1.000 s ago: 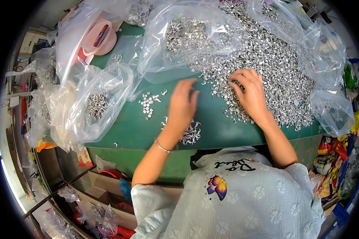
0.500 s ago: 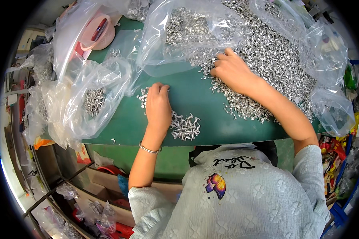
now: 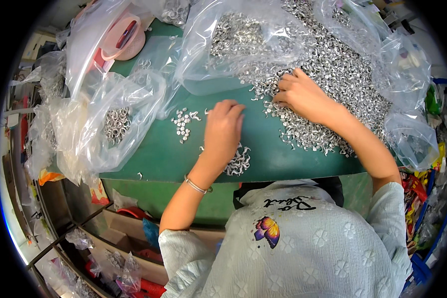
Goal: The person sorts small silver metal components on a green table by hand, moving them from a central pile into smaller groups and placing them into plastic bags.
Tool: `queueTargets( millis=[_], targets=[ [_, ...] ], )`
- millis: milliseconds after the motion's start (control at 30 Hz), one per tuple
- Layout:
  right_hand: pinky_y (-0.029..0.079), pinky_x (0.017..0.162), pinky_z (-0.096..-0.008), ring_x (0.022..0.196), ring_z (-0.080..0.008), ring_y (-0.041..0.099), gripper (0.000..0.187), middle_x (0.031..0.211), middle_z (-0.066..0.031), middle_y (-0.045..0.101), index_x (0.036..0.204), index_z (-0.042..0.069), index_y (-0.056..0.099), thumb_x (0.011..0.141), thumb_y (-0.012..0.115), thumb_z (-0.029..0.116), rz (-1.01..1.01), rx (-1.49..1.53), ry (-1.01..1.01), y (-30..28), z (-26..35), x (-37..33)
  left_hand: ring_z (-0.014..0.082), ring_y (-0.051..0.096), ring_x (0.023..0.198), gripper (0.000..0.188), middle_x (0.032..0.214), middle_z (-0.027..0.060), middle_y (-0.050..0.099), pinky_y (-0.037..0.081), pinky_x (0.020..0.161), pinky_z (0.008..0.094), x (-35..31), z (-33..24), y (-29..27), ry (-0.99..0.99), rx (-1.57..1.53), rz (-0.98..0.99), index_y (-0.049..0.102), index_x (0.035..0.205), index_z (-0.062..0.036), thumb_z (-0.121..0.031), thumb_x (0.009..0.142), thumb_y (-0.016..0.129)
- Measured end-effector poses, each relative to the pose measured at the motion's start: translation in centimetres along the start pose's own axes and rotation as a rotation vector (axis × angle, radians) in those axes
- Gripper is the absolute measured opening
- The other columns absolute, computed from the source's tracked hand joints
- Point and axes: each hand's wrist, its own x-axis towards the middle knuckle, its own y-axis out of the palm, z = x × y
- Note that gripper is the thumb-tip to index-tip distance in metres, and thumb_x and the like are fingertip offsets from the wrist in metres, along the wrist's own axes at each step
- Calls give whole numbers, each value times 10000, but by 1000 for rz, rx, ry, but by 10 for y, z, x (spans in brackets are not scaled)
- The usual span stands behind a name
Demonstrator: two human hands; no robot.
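My left hand (image 3: 223, 128) hovers over the green tabletop with its fingers curled together; what they hold, if anything, is hidden. A small pile of curved silver metal pieces (image 3: 240, 162) lies beside and partly under its wrist. To its left rests a loose cluster of small round silver pieces (image 3: 182, 124). My right hand (image 3: 304, 97) is at the left edge of a large heap of curved metal pieces (image 3: 352, 94). Its thumb and fingers are bent down and closed among the pieces, and their tips are too small to show what is pinched.
Clear plastic bags (image 3: 196, 54) lie over and around the heap. Another open bag (image 3: 149, 99) with metal rings (image 3: 116, 124) stands at the left. A pink basket (image 3: 131, 45) holds a red tool at the far left. The green table (image 3: 184, 164) ends near my body.
My left hand has moved right, away from the round pieces, uncovering them. My right hand has shifted slightly right and nearer along the heap's edge.
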Motion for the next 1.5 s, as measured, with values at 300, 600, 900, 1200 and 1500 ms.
queueTargets(
  millis=[300,600,900,1200,1500],
  targets=[
    [372,849,-367,945,-226,524,204,937,-44,571,998,77,689,795,692,98,-250,180,260,4,18,-38,291,593,856,141,868,82,635,427,744,399,40,-11,55,-5,18,97,707,844,-45,-139,752,758],
    [360,882,-377,954,-221,526,120,924,-38,573,917,62,689,816,686,127,-447,229,365,13,24,-59,290,598,806,99,819,97,632,473,695,393,44,-9,61,-51,-30,95,704,814,-24,-55,726,735],
    [359,886,-382,950,-226,546,96,932,-44,597,890,51,681,804,701,90,-551,300,411,10,24,-76,293,605,817,86,795,100,628,489,719,400,47,-26,59,-94,127,150,703,798,-20,-69,732,726],
    [374,876,-384,944,-246,558,87,940,-53,601,891,54,669,809,695,59,-680,351,508,10,25,-112,289,609,796,69,790,101,631,503,680,377,41,-40,46,-8,220,-27,673,789,-15,-18,728,705],
    [411,807,-366,893,-261,559,93,925,-69,610,885,37,668,800,702,53,-719,485,469,14,17,-124,90,637,741,128,863,48,713,523,679,251,111,-100,14,-198,-323,279,717,920,-6,-26,798,685]
  ],
)
